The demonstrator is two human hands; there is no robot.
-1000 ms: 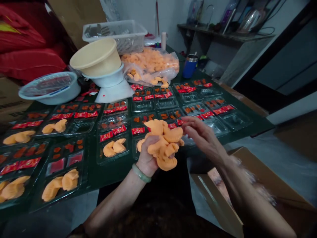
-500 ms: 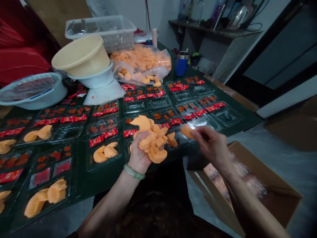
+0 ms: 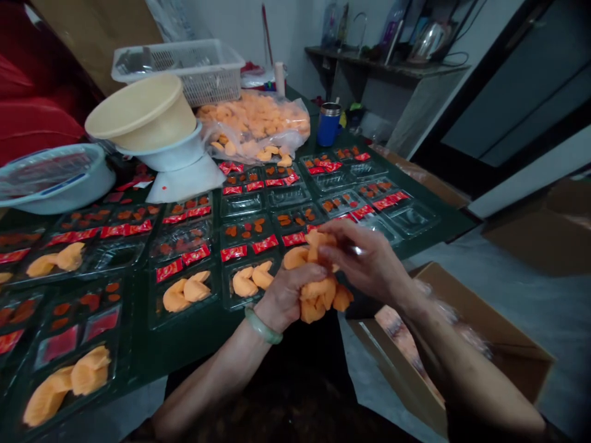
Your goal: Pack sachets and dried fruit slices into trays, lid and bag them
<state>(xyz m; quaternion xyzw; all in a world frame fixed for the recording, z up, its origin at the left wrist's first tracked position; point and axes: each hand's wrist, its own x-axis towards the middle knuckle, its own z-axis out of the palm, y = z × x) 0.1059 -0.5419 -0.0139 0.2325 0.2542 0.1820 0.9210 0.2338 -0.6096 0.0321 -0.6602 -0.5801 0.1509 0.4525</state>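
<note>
Dark green counter (image 3: 198, 347) fills most of my feed, and an open cardboard box (image 3: 489, 320) sits on the floor below and to the right of the right hand. On my screen, the left hand (image 3: 289, 295) lies palm up with a pale green bangle (image 3: 262, 326) at its wrist, its fingers curled around a clump of orange crescent-shaped pieces (image 3: 316, 289). I can't read one clean long axis from here: the pieces are jumbled and bunched between the two hands, with their curved ends pointing different ways. The right hand (image 3: 367, 261) comes in from the right, almost closed, its fingers (image 3: 341, 231) pinched on the top of the clump and pointing left. Both hands have hold of the pieces. Just beyond the left hand, a clear plastic tray (image 3: 226, 295) holds two more orange pieces, and red sachets (image 3: 233, 253) lie in the next tray, farther from the hands. Well beyond both hands, a clear bag of orange pieces (image 3: 253, 123) rests on the counter beside a cream tub (image 3: 143, 104) stacked in a white bowl (image 3: 178, 157).
</note>
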